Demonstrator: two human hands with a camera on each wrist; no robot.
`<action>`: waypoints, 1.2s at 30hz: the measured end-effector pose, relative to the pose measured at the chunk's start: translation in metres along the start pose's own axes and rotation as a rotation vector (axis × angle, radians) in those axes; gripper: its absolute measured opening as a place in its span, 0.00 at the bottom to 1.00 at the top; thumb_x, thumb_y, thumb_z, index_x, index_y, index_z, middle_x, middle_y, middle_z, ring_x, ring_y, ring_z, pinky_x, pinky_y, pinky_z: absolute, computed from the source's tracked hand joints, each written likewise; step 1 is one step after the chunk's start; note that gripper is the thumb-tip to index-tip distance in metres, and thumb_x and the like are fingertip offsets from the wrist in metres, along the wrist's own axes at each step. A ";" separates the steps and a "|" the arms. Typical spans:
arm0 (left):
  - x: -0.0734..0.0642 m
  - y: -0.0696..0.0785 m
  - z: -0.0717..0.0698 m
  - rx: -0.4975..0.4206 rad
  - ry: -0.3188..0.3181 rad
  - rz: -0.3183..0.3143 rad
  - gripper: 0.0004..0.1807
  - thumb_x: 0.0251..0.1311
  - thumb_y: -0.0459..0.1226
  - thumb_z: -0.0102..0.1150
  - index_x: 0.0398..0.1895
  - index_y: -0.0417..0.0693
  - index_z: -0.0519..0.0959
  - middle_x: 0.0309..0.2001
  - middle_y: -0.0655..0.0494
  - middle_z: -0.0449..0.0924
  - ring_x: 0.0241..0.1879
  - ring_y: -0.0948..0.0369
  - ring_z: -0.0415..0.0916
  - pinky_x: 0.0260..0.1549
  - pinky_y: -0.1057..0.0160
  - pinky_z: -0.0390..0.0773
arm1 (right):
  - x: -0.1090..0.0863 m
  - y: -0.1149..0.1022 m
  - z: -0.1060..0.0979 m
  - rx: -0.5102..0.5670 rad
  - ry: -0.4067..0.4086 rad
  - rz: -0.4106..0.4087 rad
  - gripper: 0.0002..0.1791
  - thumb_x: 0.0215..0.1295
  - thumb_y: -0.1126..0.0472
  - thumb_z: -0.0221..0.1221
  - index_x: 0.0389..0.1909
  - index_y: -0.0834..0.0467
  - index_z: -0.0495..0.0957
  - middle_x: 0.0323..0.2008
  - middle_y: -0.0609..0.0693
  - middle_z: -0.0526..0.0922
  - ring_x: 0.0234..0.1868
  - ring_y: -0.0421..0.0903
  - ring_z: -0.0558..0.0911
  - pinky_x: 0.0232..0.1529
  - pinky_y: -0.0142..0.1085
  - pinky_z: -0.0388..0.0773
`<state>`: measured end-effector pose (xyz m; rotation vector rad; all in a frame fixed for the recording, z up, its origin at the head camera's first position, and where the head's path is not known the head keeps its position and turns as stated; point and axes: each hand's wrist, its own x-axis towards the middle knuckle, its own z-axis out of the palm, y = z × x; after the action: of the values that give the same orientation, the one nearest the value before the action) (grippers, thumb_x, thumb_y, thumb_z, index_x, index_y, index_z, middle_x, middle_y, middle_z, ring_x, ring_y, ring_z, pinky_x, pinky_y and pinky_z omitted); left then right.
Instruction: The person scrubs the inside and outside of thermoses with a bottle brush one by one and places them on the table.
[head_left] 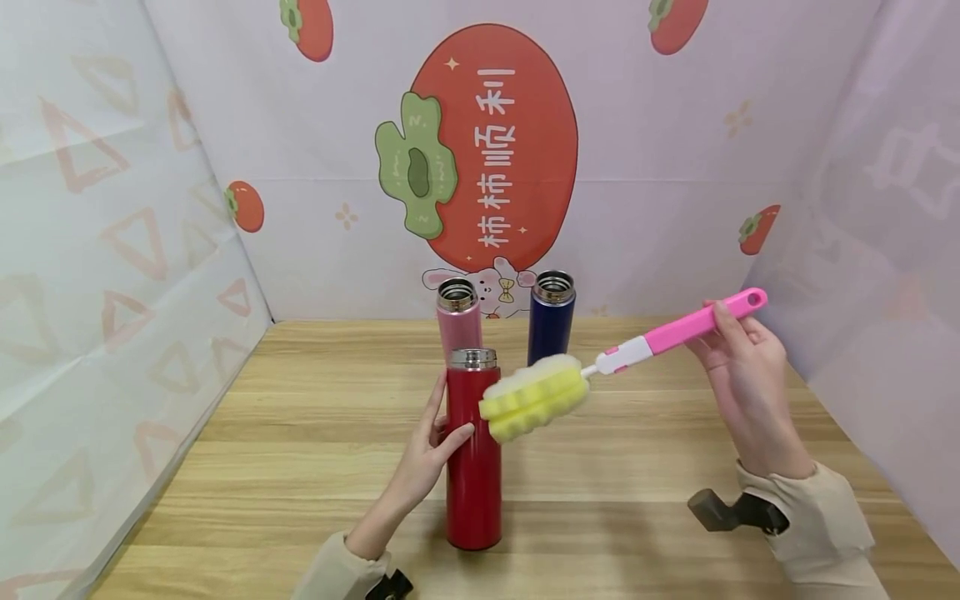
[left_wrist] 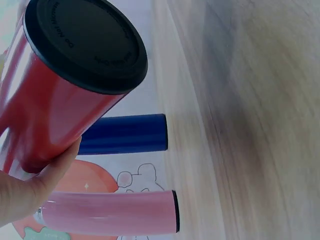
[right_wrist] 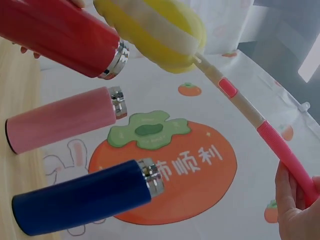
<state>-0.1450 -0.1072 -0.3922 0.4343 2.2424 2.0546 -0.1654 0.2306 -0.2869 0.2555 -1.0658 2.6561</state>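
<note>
My left hand (head_left: 420,462) grips a red thermos bottle (head_left: 474,492) round its side, thumb across the front. The bottle is lidless, with a silver neck at the top, and its black base (left_wrist: 87,42) shows in the left wrist view, raised off the table. In my right hand (head_left: 750,396) is a bottle brush, pinched near the end of its pink handle (head_left: 686,329). Its yellow and white sponge head (head_left: 536,398) points left and overlaps the upper part of the red bottle in the head view.
Behind the red bottle stand a pink thermos bottle (head_left: 459,325) and, to its right, a dark blue thermos bottle (head_left: 550,333), both lidless and upright. They are on a wood-grain table (head_left: 315,433). A white cloth backdrop (head_left: 645,167) with persimmon prints rises at the back and sides.
</note>
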 end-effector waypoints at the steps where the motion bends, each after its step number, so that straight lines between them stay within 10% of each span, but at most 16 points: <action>1: 0.001 0.000 0.000 -0.006 -0.008 0.003 0.39 0.59 0.38 0.51 0.67 0.70 0.42 0.54 0.39 0.68 0.49 0.49 0.71 0.43 0.56 0.73 | 0.002 0.000 0.002 0.006 0.006 -0.005 0.11 0.59 0.68 0.53 0.39 0.71 0.71 0.34 0.56 0.72 0.32 0.46 0.77 0.42 0.37 0.75; 15: 0.006 0.001 0.007 -0.046 -0.024 -0.018 0.38 0.60 0.38 0.49 0.67 0.72 0.42 0.59 0.40 0.61 0.54 0.47 0.66 0.45 0.53 0.72 | 0.017 0.006 0.009 0.056 0.064 0.003 0.10 0.57 0.68 0.56 0.36 0.71 0.72 0.32 0.56 0.72 0.32 0.47 0.79 0.39 0.36 0.76; 36: 0.012 0.008 0.001 -0.190 0.053 -0.017 0.38 0.61 0.37 0.46 0.68 0.69 0.39 0.62 0.40 0.53 0.55 0.46 0.64 0.43 0.52 0.73 | -0.010 0.033 -0.017 -0.198 -0.033 0.186 0.06 0.60 0.65 0.53 0.33 0.63 0.76 0.31 0.52 0.79 0.32 0.42 0.81 0.39 0.32 0.75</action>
<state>-0.1553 -0.1029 -0.3822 0.3493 2.0435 2.2683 -0.1672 0.2180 -0.3234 0.1683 -1.4156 2.6866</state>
